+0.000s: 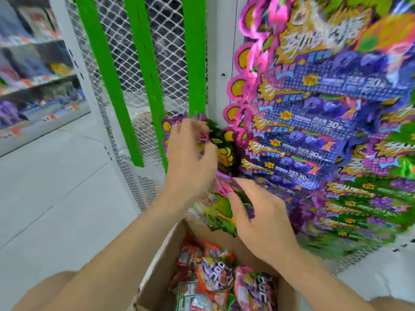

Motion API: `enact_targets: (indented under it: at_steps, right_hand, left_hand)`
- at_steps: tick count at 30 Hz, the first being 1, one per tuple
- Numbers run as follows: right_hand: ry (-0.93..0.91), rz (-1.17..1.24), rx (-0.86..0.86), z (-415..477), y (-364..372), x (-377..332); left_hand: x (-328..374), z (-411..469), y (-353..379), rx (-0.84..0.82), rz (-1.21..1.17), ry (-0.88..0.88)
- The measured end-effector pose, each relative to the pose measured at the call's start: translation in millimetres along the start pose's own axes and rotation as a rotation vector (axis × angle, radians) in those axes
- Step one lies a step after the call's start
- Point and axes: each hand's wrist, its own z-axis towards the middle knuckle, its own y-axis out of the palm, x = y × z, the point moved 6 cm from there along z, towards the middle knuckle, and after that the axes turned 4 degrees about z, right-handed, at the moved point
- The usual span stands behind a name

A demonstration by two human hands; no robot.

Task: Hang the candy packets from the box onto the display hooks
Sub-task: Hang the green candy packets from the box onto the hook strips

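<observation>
An open cardboard box (161,261) sits at the bottom centre, holding several candy packets (215,281) in red, purple and green. My left hand (190,158) is closed on the top of a purple and green candy packet (215,140) low on the mesh display. My right hand (258,221) grips the lower part of purple and green packets (221,207) just above the box. Rows of hanging blue and purple packets (314,135) fill the display to the right. The hooks are hidden behind the packets. The picture is blurred by motion.
White wire mesh panels (134,75) with green vertical strips (143,63) stand behind my hands. A white post (221,52) divides the panels. Shelves with goods and price tags (33,75) run along the far left. Pale floor tiles (56,187) lie on the left.
</observation>
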Motion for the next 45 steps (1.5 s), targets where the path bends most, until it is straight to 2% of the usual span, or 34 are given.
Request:
enact_targets:
  at_steps: [2,4,9,15,18,21,23,27,31,35,42,45]
  right_hand:
    - [-0.073,-0.067,0.081,15.0,11.0,-2.4]
    - [-0.099,-0.085,0.132,27.7,18.0,-3.6]
    - [-0.063,-0.13,0.132,50.1,21.1,-2.2]
    - [-0.162,-0.295,0.209,78.2,6.9,-46.4]
    - [-0.11,-0.315,0.264,94.3,0.5,-59.5]
    - [-0.109,-0.421,0.229,111.4,-1.0,-76.5]
    - [-0.089,-0.404,0.243,122.9,-4.4,-85.0]
    - [-0.056,-0.41,0.299,145.0,-7.5,-99.7]
    - [0.0,-0.348,0.344,154.6,-8.7,-106.5]
    - [0.02,-0.296,0.411,146.3,-11.6,-107.1]
    - [-0.033,-0.319,0.418,144.1,-6.0,-108.5]
    - [-0.072,-0.342,0.435,142.3,-2.5,-109.1]
  left_hand:
    - [-0.9,16.7,-10.8,0.101,0.023,0.006]
    - [-7.7,31.4,-18.2,0.119,0.002,0.0]
    - [-16.9,51.7,-23.9,-0.008,-0.094,0.05]
    - [-14.9,82.1,-33.7,-0.102,-0.247,0.102]
    - [-12.1,92.5,-32.6,-0.241,-0.332,0.044]
    - [-15.2,99.4,-35.4,-0.328,-0.417,-0.028]
    - [-15.6,102.3,-38.0,-0.406,-0.489,-0.083]
    - [-10.0,104.8,-49.6,-0.516,-0.408,-0.057]
    - [-1.9,107.4,-63.5,-0.501,-0.286,-0.068]
    - [5.8,103.4,-63.5,-0.608,-0.215,0.046]
    - [17.6,100.6,-69.5,-0.452,-0.157,0.19]
    - [19.3,99.0,-69.5,-0.447,-0.157,0.198]
